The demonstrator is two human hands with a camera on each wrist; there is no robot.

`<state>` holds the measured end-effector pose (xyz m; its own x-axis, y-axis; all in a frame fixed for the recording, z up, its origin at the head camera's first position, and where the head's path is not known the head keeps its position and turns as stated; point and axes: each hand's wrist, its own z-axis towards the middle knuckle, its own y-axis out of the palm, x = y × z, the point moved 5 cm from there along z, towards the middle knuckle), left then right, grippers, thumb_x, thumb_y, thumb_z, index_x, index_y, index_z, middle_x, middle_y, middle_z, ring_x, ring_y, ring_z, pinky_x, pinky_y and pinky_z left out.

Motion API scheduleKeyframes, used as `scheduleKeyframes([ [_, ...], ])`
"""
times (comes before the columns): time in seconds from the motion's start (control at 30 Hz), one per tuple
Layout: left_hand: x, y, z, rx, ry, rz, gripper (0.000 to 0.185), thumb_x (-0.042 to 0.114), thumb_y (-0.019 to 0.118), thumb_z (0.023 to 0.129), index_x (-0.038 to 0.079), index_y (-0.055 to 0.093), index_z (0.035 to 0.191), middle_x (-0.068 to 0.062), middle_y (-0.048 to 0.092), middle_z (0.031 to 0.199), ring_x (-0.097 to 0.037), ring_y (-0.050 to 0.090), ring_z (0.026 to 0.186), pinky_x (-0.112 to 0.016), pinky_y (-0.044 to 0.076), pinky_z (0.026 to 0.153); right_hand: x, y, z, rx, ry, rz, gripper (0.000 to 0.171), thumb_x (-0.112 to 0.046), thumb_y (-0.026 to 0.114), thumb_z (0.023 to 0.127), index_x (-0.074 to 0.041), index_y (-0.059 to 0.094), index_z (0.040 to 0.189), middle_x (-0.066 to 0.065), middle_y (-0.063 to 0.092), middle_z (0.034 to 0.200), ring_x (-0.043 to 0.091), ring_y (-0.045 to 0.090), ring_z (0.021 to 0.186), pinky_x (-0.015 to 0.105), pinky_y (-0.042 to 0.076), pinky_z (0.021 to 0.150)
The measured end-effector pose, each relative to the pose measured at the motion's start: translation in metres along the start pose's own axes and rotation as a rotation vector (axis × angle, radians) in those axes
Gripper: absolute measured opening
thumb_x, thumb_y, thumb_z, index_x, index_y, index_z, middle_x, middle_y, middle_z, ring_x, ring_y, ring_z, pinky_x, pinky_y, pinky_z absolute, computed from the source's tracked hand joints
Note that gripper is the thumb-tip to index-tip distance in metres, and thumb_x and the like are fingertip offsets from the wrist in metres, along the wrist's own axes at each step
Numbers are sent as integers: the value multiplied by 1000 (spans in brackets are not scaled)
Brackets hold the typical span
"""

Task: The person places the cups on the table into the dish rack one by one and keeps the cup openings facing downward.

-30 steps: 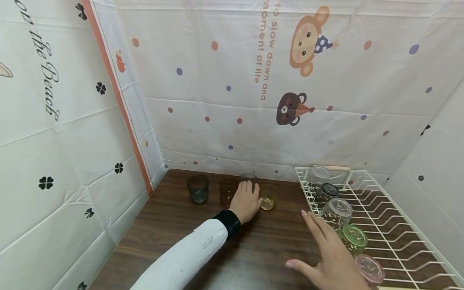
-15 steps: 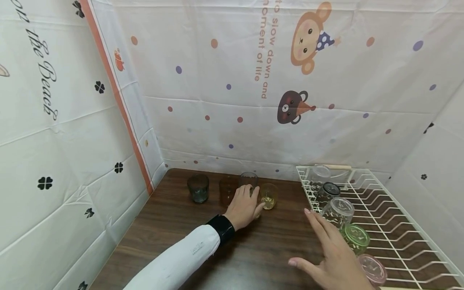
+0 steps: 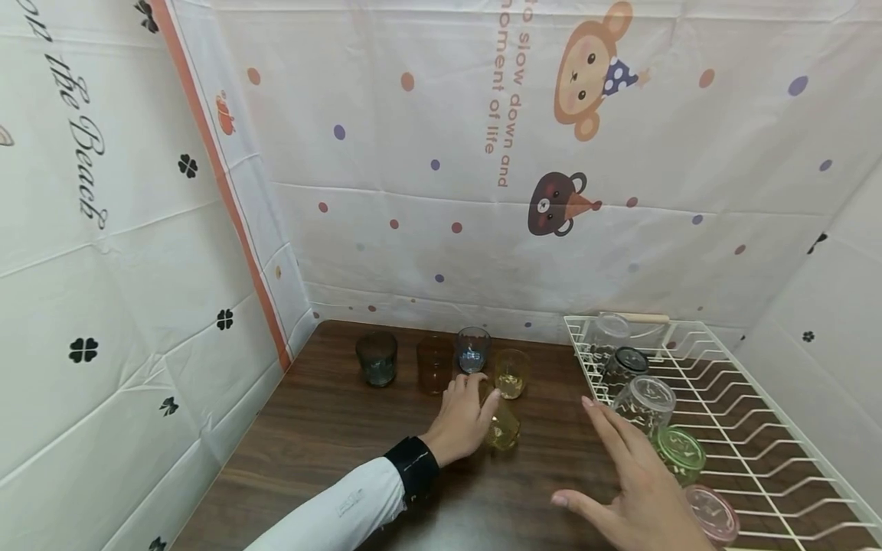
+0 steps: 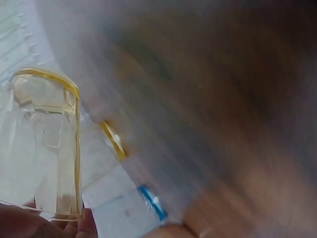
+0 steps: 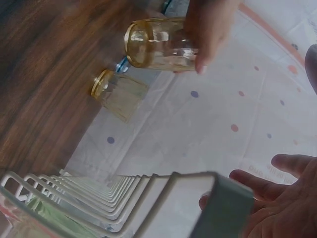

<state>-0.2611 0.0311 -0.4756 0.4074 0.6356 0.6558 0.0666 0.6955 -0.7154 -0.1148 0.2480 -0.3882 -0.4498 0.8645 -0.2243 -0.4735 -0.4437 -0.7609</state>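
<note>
Gripping a yellow glass [image 3: 504, 430] in my left hand [image 3: 456, 425], I have it to the left of the white wire rack [image 3: 791, 428]; I cannot tell whether its base touches the wooden table [image 3: 324, 451]. Left of the rack, a second yellow glass [image 3: 511, 376] stands nearest to it, then a bluish glass [image 3: 472, 352], a brown glass [image 3: 434, 369] and, farthest from it, a dark glass [image 3: 377, 360]. My right hand [image 3: 637, 486] holds nothing, its fingers extended and thumb spread, at the rack's left side. Along that side, inside the rack, are a green glass [image 3: 681, 453], a pink glass [image 3: 713, 513] and others.
</note>
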Motion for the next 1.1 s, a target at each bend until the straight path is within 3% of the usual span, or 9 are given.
scheduleKeyframes([
  [0.3,13,-10,-19,-7,-48,-255,60,51,24,117,6,53,144,-13,63,134,-28,61,127,-46,52,105,-6,-3,2,8,4,6,134,-62,100,55,-22,37,167,16,57,153,41,62,127,62,54,87],
  [0.43,19,-18,-26,-5,-46,-365,49,44,27,118,9,58,131,-6,65,118,-18,64,109,-35,53,93,-9,-4,2,3,24,13,134,-60,101,55,-24,37,167,13,57,155,38,61,129,49,53,92],
  [0.57,20,-21,-31,-43,-93,-492,49,47,27,118,8,57,115,-7,56,96,-16,53,86,-28,44,77,-10,-5,3,11,22,18,134,-60,101,54,-24,38,167,12,56,155,37,61,129,35,48,97],
  [0.67,21,-20,-38,-97,-148,-625,60,48,24,118,2,56,137,-19,63,128,-31,63,120,-41,52,104,-12,-5,5,29,-4,33,134,-63,100,54,-22,40,166,14,56,155,36,60,128,19,40,106],
  [0.77,21,-15,-45,-139,-245,-787,69,49,22,118,-1,32,165,-25,30,173,-45,25,163,-64,24,132,-14,-3,7,39,-30,63,133,-66,98,55,-20,41,166,14,56,156,28,55,134,1,21,111],
  [0.8,21,-14,-48,-152,-288,-840,71,49,22,118,0,22,169,-24,17,178,-47,10,166,-68,13,133,-15,-3,8,38,-39,69,132,-67,97,55,-19,41,165,14,56,156,27,55,134,-1,17,112],
  [0.9,22,-8,-54,-184,-410,-1005,76,51,21,117,-3,12,169,-28,1,178,-52,-3,164,-72,5,132,-18,-1,9,30,-53,81,132,-69,96,56,-19,41,165,14,56,156,23,52,136,-2,14,113],
  [1.0,25,-3,-59,-223,-494,-1143,73,48,21,117,-7,15,166,-35,11,174,-54,13,163,-68,21,131,-20,-1,9,24,-51,70,132,-68,97,56,-19,41,166,12,56,157,23,52,136,-1,18,111],
  [1.1,27,1,-62,-249,-523,-1256,67,44,21,117,-7,35,158,-30,50,155,-42,58,140,-51,51,116,-22,0,10,20,-51,65,133,-66,98,56,-19,40,166,11,55,157,22,52,136,0,21,110],
])
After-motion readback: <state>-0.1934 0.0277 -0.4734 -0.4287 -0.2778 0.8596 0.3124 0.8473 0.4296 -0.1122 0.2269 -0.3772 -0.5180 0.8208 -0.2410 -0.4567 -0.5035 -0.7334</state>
